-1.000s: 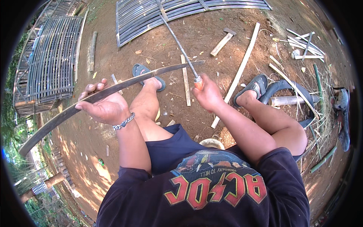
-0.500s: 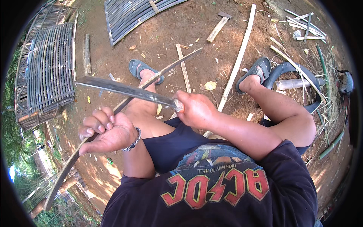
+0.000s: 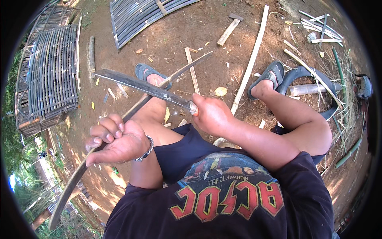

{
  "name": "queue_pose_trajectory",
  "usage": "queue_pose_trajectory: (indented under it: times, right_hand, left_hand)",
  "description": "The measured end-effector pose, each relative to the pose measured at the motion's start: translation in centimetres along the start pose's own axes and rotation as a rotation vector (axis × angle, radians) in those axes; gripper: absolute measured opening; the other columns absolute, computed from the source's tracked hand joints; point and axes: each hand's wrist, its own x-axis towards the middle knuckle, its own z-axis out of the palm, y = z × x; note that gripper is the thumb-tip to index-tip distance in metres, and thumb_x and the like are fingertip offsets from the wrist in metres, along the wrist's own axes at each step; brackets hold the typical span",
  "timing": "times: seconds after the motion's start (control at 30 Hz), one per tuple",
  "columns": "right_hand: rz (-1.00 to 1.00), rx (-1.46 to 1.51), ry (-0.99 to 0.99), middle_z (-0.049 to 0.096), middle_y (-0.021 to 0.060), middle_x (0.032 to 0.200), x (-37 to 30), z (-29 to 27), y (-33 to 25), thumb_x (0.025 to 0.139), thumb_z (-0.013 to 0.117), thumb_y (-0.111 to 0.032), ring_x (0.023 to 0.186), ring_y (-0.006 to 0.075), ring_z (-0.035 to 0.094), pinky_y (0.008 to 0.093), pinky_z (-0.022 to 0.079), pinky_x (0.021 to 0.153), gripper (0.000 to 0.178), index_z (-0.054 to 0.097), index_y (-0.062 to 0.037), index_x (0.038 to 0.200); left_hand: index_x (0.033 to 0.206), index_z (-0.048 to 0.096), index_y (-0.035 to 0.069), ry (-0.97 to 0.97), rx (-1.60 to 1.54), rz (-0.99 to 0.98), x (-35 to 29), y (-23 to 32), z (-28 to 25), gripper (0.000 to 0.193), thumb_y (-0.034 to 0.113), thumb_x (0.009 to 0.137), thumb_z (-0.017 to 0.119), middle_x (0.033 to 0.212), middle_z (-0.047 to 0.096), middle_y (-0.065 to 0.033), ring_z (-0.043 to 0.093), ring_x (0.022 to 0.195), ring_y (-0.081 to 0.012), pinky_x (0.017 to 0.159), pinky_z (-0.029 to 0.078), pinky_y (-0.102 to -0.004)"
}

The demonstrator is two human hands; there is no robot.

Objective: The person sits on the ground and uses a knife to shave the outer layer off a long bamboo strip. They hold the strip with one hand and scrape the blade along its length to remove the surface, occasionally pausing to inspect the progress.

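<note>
Brown dirt ground (image 3: 187, 34) all round, chips scattered on it. Person sits in a dark shirt (image 3: 159, 215), knees apart, sandals on. Slatted rack (image 3: 51, 71) off to the person's left, slatted panel (image 3: 143, 18) lying ahead, partly out of view. Long pale slat (image 3: 250, 59) on the dirt, between the feet, nearer the right one. Held strip (image 3: 139, 104), dark and bowed, slants from low on the left, past the left hand, up over the left leg, far tip above the dirt beyond the left foot. Knife (image 3: 135, 83) lies across the strip as I see it, blade pointing left; can't tell if edge and strip touch. Black tube (image 3: 296, 75) curves beside the right sandal (image 3: 274, 73). Hatchet (image 3: 230, 30) on the dirt ahead. Right hand (image 3: 214, 115) is a tight fist round the knife's handle, mostly hidden. Left hand (image 3: 117, 139), palm up, has fingers curled round the strip, thumb along it. Yellow leaf (image 3: 221, 91) just beyond the right hand. Chain bracelet (image 3: 148, 149) on the left wrist.
</note>
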Motion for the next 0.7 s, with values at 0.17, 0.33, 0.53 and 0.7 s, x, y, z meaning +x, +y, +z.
queue_pose_trajectory:
  times: [0.17, 0.33, 0.53, 0.7]
  right_hand:
    - [-0.076, 0.019, 0.023, 0.065, 0.0228, 0.081, -0.3, 0.0, -1.1, 0.08, 0.063, -0.013, 0.08, 0.0431, 0.065, 0.0515, 0.052, 0.072, 0.029, 0.05, -0.0034, 0.104]
    - [0.001, -0.014, 0.022, 0.065, 0.0226, 0.08, 0.6, -0.1, 0.6, 0.08, 0.064, -0.012, 0.08, 0.0432, 0.065, 0.0511, 0.052, 0.072, 0.028, 0.05, -0.004, 0.103]
    - [-0.012, 0.001, 0.0, 0.067, 0.0193, 0.088, 0.8, -0.2, 0.5, 0.084, 0.06, -0.015, 0.086, 0.0424, 0.066, 0.0511, 0.052, 0.076, 0.021, 0.051, -0.0056, 0.099]
    - [0.087, -0.035, -0.079, 0.067, 0.0193, 0.091, 0.6, -0.9, 0.1, 0.084, 0.058, -0.014, 0.088, 0.0406, 0.066, 0.0509, 0.052, 0.076, 0.019, 0.051, -0.0069, 0.1]
  left_hand:
    - [0.088, 0.053, 0.013, -0.005, -0.015, 0.014, -0.2, 0.2, -0.1, 0.053, 0.064, 0.096, 0.041, 0.063, 0.035, 0.0031, 0.031, 0.048, -0.0074, 0.045, 0.027, -0.0214]
    - [0.088, 0.053, 0.013, 0.013, 0.023, 0.007, 0.3, -0.2, -0.1, 0.053, 0.064, 0.096, 0.042, 0.064, 0.036, 0.003, 0.031, 0.048, -0.0073, 0.045, 0.027, -0.021]
    - [0.087, 0.053, 0.012, 0.013, 0.02, 0.005, -0.3, 0.1, 0.2, 0.053, 0.063, 0.096, 0.042, 0.063, 0.036, 0.003, 0.03, 0.048, -0.007, 0.045, 0.027, -0.0211]
    - [0.087, 0.053, 0.012, 0.036, 0.018, 0.002, 0.1, -0.3, -0.1, 0.053, 0.063, 0.096, 0.043, 0.063, 0.036, 0.0031, 0.03, 0.047, -0.0074, 0.046, 0.027, -0.0212]
